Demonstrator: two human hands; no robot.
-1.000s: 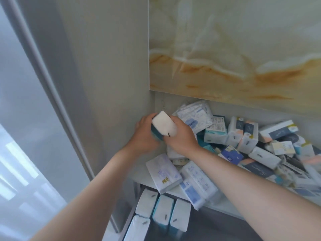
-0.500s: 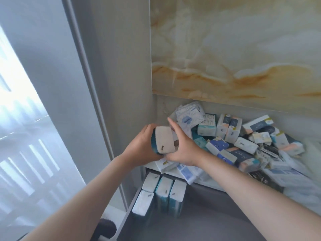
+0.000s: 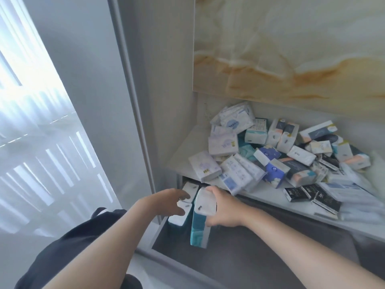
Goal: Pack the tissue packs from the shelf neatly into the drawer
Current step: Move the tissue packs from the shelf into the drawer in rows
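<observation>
My right hand (image 3: pixel 224 207) grips a white and teal tissue pack (image 3: pixel 205 202) by its top, held upright over the open grey drawer (image 3: pixel 239 259), with more teal pack (image 3: pixel 199 232) showing below it. My left hand (image 3: pixel 166 202) hovers with loosely spread fingers over the packs standing in the drawer's left corner (image 3: pixel 179 217), touching or nearly touching them. A big loose pile of tissue packs (image 3: pixel 270 159) covers the white shelf (image 3: pixel 187 151) just above the drawer.
A grey cabinet side panel (image 3: pixel 158 90) rises left of the shelf. A marble-patterned panel (image 3: pixel 291 49) hangs over the shelf. Black packs (image 3: pixel 312 195) lie at the shelf's front edge. A bright curtained window (image 3: pixel 31 122) fills the left. The drawer's right part shows bare bottom.
Both hands have come down from shelf height to the drawer. The left hand has let go of the pack, which the right hand now holds alone. The camera tilted down.
</observation>
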